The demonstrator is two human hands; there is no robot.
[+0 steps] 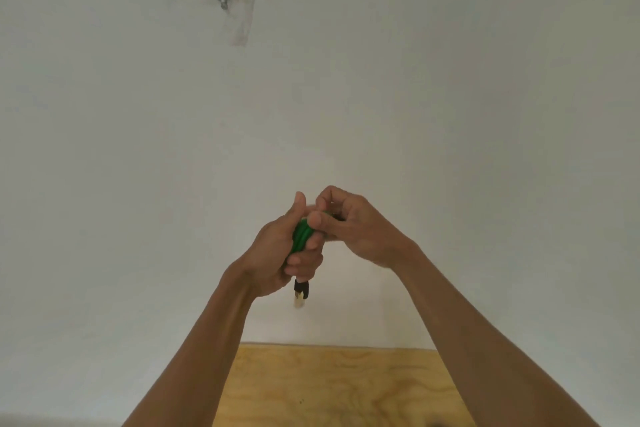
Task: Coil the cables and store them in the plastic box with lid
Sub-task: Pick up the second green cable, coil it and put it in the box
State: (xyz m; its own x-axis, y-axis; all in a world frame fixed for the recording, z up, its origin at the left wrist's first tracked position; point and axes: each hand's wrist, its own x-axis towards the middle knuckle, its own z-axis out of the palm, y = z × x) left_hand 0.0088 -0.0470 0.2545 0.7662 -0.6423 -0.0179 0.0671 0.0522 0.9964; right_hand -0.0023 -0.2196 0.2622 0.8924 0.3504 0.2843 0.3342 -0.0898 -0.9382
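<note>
**Item: green cable, in hand**

Your left hand (pixel 277 253) grips the coiled green cable (pixel 302 234); its black plug (pixel 300 289) hangs below your fist. Your right hand (pixel 349 222) pinches the coil's top. Wooden table (pixel 332 388) edge lies well below both hands; bare wall (pixel 450 80) beyond.

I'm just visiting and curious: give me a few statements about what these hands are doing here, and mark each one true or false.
1. The left hand grips a bundle of green cable. True.
2. The cable lies flat on the wooden table. False: it is held up in the air, in front of the white wall.
3. A plug hangs out below the left hand. True.
4. The right hand rests idle on the table. False: its fingers pinch the top of the cable bundle.
5. The plastic box sits open on the table. False: no box is in view.
</note>
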